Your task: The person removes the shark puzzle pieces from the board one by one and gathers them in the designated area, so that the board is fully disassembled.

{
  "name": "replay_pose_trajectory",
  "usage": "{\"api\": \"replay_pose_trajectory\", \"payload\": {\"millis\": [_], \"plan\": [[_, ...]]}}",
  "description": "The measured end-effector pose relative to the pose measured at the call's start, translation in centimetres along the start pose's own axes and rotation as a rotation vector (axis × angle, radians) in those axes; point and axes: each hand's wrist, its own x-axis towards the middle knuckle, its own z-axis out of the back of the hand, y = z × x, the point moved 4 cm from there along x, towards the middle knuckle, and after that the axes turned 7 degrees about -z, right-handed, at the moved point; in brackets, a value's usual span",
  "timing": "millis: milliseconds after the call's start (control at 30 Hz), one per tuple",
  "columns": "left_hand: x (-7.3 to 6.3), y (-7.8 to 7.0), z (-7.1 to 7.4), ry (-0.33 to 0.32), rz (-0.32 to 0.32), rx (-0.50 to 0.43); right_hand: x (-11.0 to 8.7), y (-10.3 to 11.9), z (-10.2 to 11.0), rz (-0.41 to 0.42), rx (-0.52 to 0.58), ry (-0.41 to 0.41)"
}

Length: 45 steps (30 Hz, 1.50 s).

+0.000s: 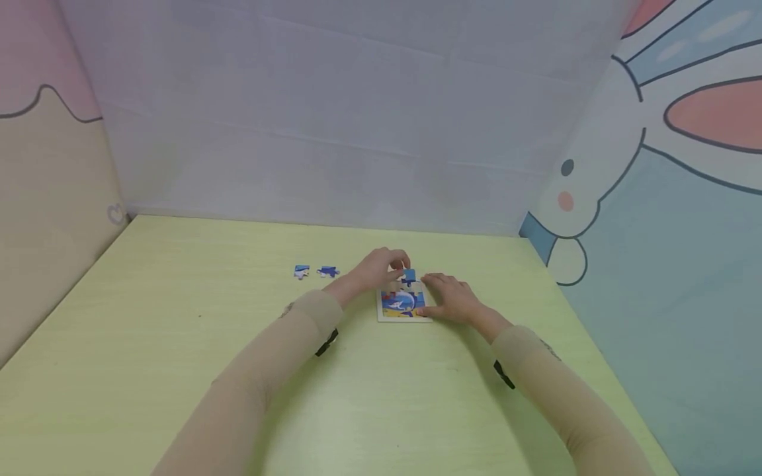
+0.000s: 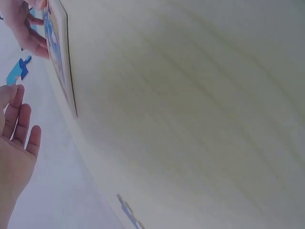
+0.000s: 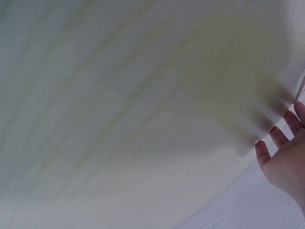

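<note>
Pinching the small blue jigsaw piece [image 1: 408, 276] in your left hand [image 1: 378, 266], lower it squarely into the colourful square puzzle board [image 1: 402, 305] while your flat, open-fingered right hand [image 1: 454, 297] steadies it.

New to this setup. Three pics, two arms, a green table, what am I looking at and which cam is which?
No robot here: a person works with two bare hands. The big picture comes from a head-worn camera looking down at a pale green table. The other two come from cameras on each wrist, tilted and close to the tabletop. The left hand pinches a blue puzzle piece over the far edge of a small puzzle board. The right hand rests flat with straight fingers on the board's right side. Two loose pieces lie on the table to the left.
</note>
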Motion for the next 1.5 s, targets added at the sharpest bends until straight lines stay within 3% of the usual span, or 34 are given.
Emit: {"api": "replay_pose_trajectory", "payload": {"millis": [433,767,933,1133,1267,1500], "plan": [[-1.5,0.8,3.0,-0.037,-0.015,0.004,0.0,-0.5,0.0,-0.027,0.014,0.003],[-2.9,3.0,4.7,-0.028,0.059,-0.019,-0.3,-0.7,-0.1,-0.018,0.022,-0.008],[-3.9,4.6,4.9,-0.037,0.103,-0.038,-0.3,-0.6,-0.2,-0.016,0.029,-0.006],[-4.8,6.5,4.8,-0.038,0.215,-0.079,-0.4,-0.4,-0.2,-0.011,0.026,-0.006],[-5.1,6.9,4.8,-0.041,0.254,-0.093,-0.4,-0.3,-0.1,-0.007,0.032,-0.016],[-5.4,7.3,4.8,-0.039,0.268,-0.073,-0.4,-0.3,-0.2,-0.006,0.024,-0.01]]}}
